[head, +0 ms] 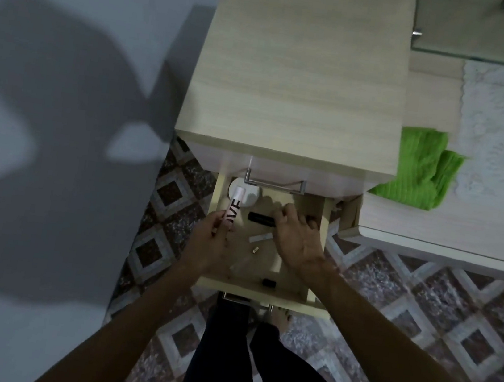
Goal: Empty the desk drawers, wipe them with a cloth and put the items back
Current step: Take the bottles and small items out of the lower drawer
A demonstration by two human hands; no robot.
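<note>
One black tube lies in the open drawer, long axis left-right, its right end under the right hand, whose fingers curl onto it; grip partly blurred. Left hand pinches a pink tube, pointing up-away. Small bits remain inside. Green cloth sits on the desk to the right.

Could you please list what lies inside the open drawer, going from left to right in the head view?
Left hand holding the pink tube → small gold piece → black tube → right hand.
</note>
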